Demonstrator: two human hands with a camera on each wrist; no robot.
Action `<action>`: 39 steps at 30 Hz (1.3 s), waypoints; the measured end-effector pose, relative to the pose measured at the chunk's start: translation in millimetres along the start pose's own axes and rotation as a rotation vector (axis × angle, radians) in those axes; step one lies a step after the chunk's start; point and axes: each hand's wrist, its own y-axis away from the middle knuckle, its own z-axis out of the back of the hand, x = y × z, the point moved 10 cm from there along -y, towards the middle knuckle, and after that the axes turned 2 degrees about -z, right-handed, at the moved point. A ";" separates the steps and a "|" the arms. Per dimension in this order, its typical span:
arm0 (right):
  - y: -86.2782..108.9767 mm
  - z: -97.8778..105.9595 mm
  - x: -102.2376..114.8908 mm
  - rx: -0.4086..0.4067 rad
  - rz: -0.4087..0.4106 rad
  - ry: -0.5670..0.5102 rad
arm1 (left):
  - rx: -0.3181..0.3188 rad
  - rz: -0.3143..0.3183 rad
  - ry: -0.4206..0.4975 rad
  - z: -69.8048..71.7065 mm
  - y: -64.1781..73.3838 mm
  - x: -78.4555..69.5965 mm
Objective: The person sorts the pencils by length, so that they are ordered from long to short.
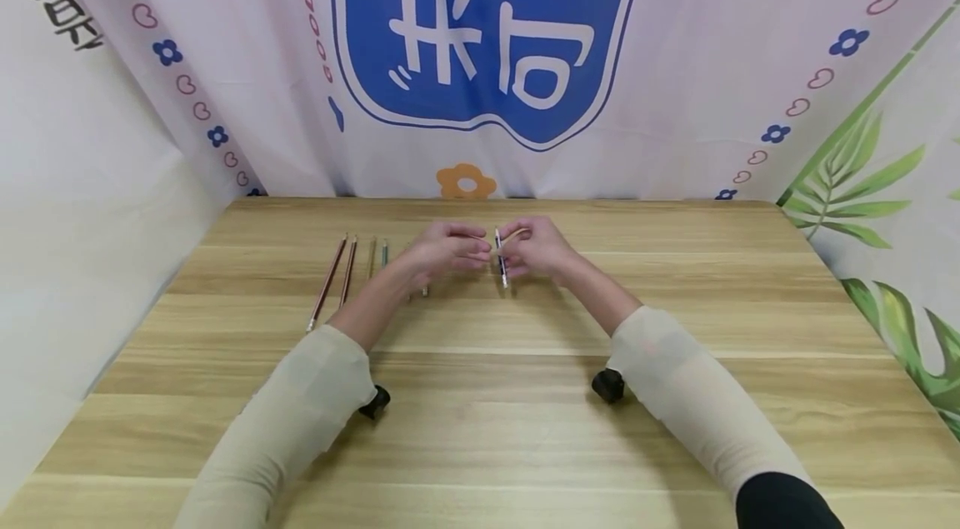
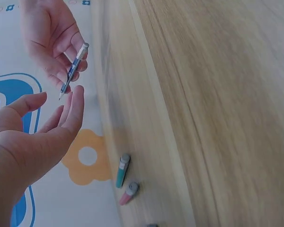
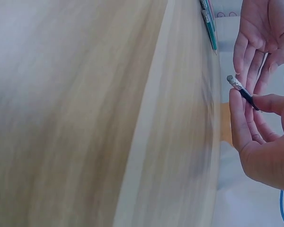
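A short dark blue-and-white pencil [image 1: 502, 260] with a white eraser end is pinched between the thumb and fingers of my right hand [image 1: 536, 248], above the far middle of the table. In the right wrist view the pencil [image 3: 245, 94] tilts, its eraser end toward the camera. Just left of it is my left hand [image 1: 450, 250], fingers stretched and thumb apart. The left wrist view shows nothing between the thumb and fingers of that hand [image 2: 38, 132]. Two long reddish-brown pencils [image 1: 327, 284], a tan pencil [image 1: 371, 257] and a green pencil [image 1: 385, 252] lie further left, partly behind the left arm.
The wood-grain table [image 1: 480, 429] ends at the back against a printed curtain [image 1: 262, 54]. An eraser end [image 1: 425, 291] shows below the left hand. Green-tipped pencils [image 3: 209, 30] lie near the edge in the right wrist view. Black wrist devices [image 1: 608, 386] hang under both sleeves.
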 end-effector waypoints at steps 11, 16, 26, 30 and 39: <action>-6.3 -17.3 2.4 0.026 0.004 -0.041 | -0.004 -0.004 0.012 15.8 7.3 -0.6; -8.7 -25.0 4.5 0.039 0.011 -0.049 | -0.021 -0.002 0.005 21.9 12.4 -2.3; -12.2 -37.8 8.6 0.041 0.008 -0.051 | -0.030 -0.003 -0.054 35.4 17.9 -1.1; -13.9 -42.5 9.0 0.046 0.006 -0.044 | -0.019 -0.009 -0.048 38.0 20.5 -1.5; -18.5 -51.8 9.8 0.051 0.014 -0.027 | -0.031 -0.002 -0.043 46.0 26.4 -2.1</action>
